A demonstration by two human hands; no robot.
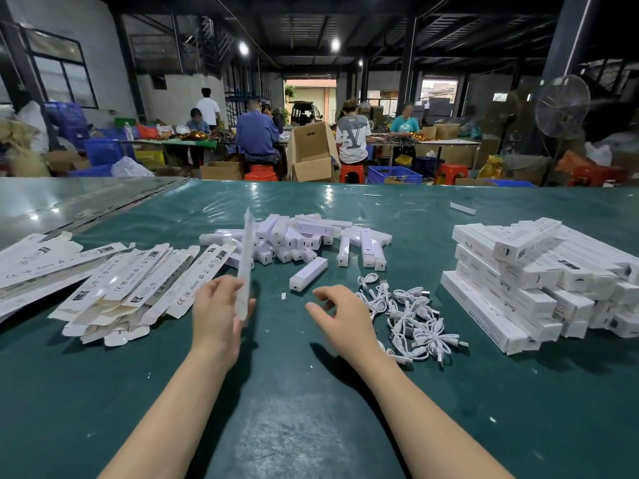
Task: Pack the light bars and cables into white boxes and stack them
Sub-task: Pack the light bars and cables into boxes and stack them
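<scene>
My left hand (221,307) grips a flat, unfolded white box (246,261) and holds it upright, edge-on to the camera. More flat boxes (114,281) lie fanned out to its left. My right hand (340,314) hovers over the green table with loosely curled fingers and holds nothing. One white light bar (308,273) lies just beyond it, and a heap of light bars (297,236) sits farther back. A tangle of white cables (411,316) lies right of my right hand. Packed white boxes (539,274) are stacked at the far right.
The green table (294,409) stretches wide toward me. Small white scraps (462,208) lie near its far edge. Beyond the table several people sit at benches among cardboard boxes (311,157), red stools and blue crates. A fan (562,105) stands at the right.
</scene>
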